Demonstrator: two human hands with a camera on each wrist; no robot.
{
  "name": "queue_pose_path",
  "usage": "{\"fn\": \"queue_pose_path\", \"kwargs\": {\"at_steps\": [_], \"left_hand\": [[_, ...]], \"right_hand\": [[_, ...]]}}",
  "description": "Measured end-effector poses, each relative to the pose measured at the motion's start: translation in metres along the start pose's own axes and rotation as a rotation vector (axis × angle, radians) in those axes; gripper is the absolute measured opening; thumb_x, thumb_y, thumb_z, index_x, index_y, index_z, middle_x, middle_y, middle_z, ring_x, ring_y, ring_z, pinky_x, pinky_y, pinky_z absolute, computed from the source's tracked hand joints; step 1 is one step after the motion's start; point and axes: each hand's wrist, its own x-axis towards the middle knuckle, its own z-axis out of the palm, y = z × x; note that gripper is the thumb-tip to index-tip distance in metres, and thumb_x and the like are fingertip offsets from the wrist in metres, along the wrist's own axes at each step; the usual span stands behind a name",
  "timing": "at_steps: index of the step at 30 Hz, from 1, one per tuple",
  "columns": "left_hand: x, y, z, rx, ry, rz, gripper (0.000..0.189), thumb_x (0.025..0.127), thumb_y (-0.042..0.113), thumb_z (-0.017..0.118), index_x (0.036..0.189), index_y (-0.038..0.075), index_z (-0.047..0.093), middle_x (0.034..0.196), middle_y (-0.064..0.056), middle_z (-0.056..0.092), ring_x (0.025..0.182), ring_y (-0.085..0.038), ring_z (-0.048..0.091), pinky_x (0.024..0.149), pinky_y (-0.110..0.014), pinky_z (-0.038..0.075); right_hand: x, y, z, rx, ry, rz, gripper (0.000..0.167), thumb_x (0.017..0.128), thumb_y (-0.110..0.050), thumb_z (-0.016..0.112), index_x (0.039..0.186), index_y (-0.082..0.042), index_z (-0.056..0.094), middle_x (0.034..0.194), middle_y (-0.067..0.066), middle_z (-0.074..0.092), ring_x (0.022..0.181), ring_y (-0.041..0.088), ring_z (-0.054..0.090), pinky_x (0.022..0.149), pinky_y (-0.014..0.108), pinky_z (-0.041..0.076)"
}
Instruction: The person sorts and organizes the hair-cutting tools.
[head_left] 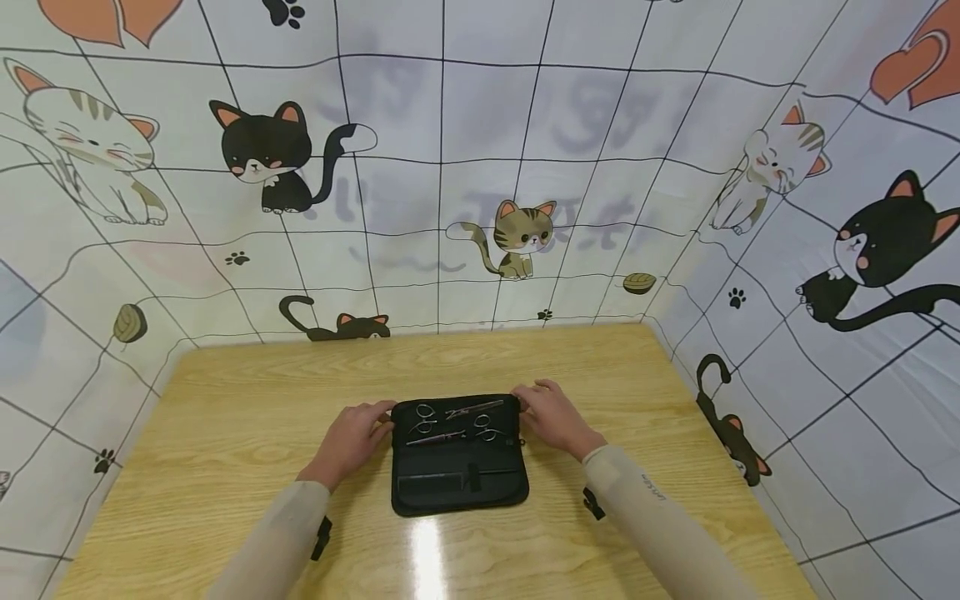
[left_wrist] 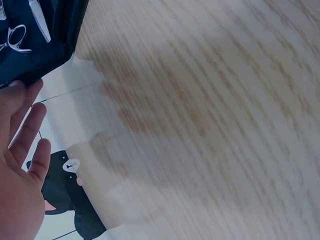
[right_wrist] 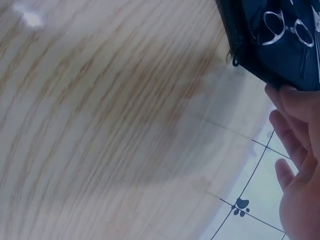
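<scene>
A black zip case (head_left: 459,462) lies opened flat on the wooden table. Two pairs of scissors sit in its far half: the upper pair (head_left: 476,408) has its finger rings at the left, the lower pair (head_left: 437,439) has them at the right. My left hand (head_left: 351,442) pinches the far left corner, thumb on top and index finger beneath in the left wrist view. At the far right corner my right hand (head_left: 557,418) pinches the edge the same way. The other fingers of both hands are spread off the case. A zip pull (right_wrist: 235,61) hangs near the right corner.
The pale wooden table (head_left: 247,417) reaches back to a white cloth backdrop (head_left: 405,108) with cat prints and grid lines. The same cloth hangs along the left and right sides. Dark straps (head_left: 322,538) sit at both wrists. Light glares on the wood before the case.
</scene>
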Motion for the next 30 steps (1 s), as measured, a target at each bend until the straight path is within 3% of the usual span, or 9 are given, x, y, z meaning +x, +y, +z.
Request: {"fn": "queue_pose_path", "kwargs": {"at_steps": [3,6,10,14,17,23,30], "left_hand": [[-0.002,0.000,-0.002,-0.035,-0.016,-0.017,0.030,0.098,0.027,0.059,0.124,0.014,0.066,0.100,-0.003,0.074,0.084,-0.014,0.066,0.080,-0.038,0.056],[-0.004,-0.002,-0.004,-0.072,-0.031,-0.021,0.033,0.102,0.032,0.051,0.126,0.014,0.066,0.111,-0.004,0.073,0.100,-0.022,0.069,0.091,-0.045,0.054],[-0.007,-0.002,-0.006,-0.120,-0.058,-0.025,0.038,0.103,0.036,0.046,0.126,0.014,0.066,0.117,-0.005,0.072,0.113,-0.027,0.066,0.099,-0.049,0.050],[-0.008,-0.002,-0.009,-0.171,-0.091,-0.034,0.040,0.103,0.040,0.045,0.126,0.015,0.067,0.117,-0.003,0.072,0.114,-0.027,0.066,0.100,-0.048,0.049],[-0.009,-0.003,-0.010,-0.201,-0.113,-0.029,0.042,0.103,0.043,0.043,0.125,0.016,0.067,0.117,-0.002,0.072,0.113,-0.024,0.066,0.099,-0.047,0.050],[-0.011,-0.002,-0.011,-0.202,-0.156,-0.021,0.044,0.102,0.047,0.041,0.119,0.019,0.070,0.112,0.001,0.073,0.108,-0.021,0.068,0.097,-0.046,0.052],[-0.018,0.002,-0.011,-0.171,-0.231,-0.025,0.047,0.102,0.050,0.040,0.120,0.019,0.070,0.116,0.002,0.072,0.113,-0.022,0.066,0.101,-0.046,0.050]], "right_hand": [[-0.002,0.003,-0.002,0.045,-0.008,-0.013,0.018,0.092,-0.015,0.067,0.109,-0.014,0.061,0.090,-0.001,0.071,0.088,0.016,0.068,0.108,0.046,0.041],[-0.002,0.005,-0.006,0.123,-0.024,-0.026,0.009,0.098,-0.017,0.059,0.102,-0.013,0.065,0.085,0.000,0.069,0.083,0.017,0.066,0.105,0.050,0.042],[-0.003,0.007,-0.008,0.211,-0.063,-0.022,0.020,0.102,-0.021,0.050,0.100,-0.012,0.069,0.080,0.002,0.068,0.077,0.015,0.062,0.102,0.052,0.043],[-0.005,0.009,-0.008,0.258,-0.123,0.010,0.032,0.104,-0.030,0.044,0.101,-0.012,0.070,0.081,0.001,0.068,0.073,0.009,0.056,0.103,0.050,0.043],[-0.006,0.008,-0.010,0.288,-0.159,0.032,0.040,0.105,-0.036,0.040,0.096,-0.011,0.070,0.073,-0.001,0.062,0.065,0.007,0.048,0.101,0.047,0.044],[-0.008,0.005,-0.013,0.305,-0.219,0.031,0.052,0.106,-0.043,0.034,0.078,-0.011,0.065,0.055,-0.009,0.034,0.053,0.005,0.031,0.073,0.034,0.043],[-0.012,0.001,-0.012,0.299,-0.231,-0.034,0.052,0.106,-0.041,0.036,0.061,-0.018,0.050,0.052,-0.012,0.031,0.047,0.003,0.026,0.060,0.021,0.031]]}}
